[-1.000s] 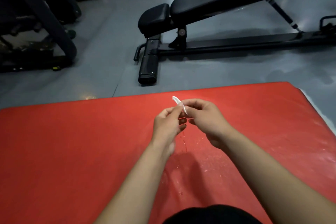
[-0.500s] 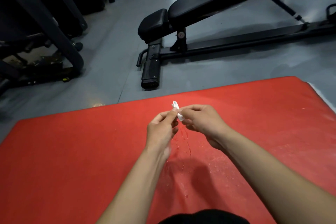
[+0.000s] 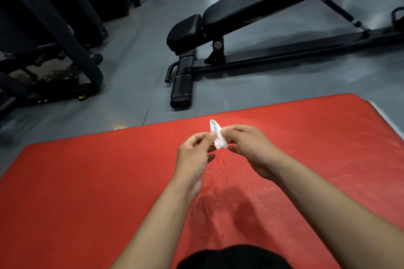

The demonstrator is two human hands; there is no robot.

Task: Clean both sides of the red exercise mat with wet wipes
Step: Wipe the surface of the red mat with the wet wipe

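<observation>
While you hold the wet wipe (image 3: 218,137) up between both hands, it sits bunched and twisted, which I judge is either a wringing or an attempt to open it out before wiping. Your left hand (image 3: 194,153) pinches the near-left edge of the wipe between thumb and forefinger, the other fingers curled loosely below the pinch. Your right hand (image 3: 249,146) grips the opposite side, thumb and forefinger closed on the cloth, remaining fingers folded under. Both grips are narrow and closed on the wipe; a white tip of it pokes up just above and beyond the pinch. Both forearms reach forward from the bottom of the view and converge at the wipe, wrists turned slightly inward so the knuckles face each other. Directly below the grip, the red exercise mat (image 3: 87,192) lies flat on the grey floor (image 3: 135,50), and thin wet streaks (image 3: 220,170) and scattered droplets mark its surface between the pinch and your body. The placement looks sensible: any drip lands on the mat you mean to clean. Beyond the grip, past the mat's far edge, stands a black bench (image 3: 251,15); off to the far left is a dark machine frame (image 3: 65,35). Whether the underside has been cleaned cannot be told.
</observation>
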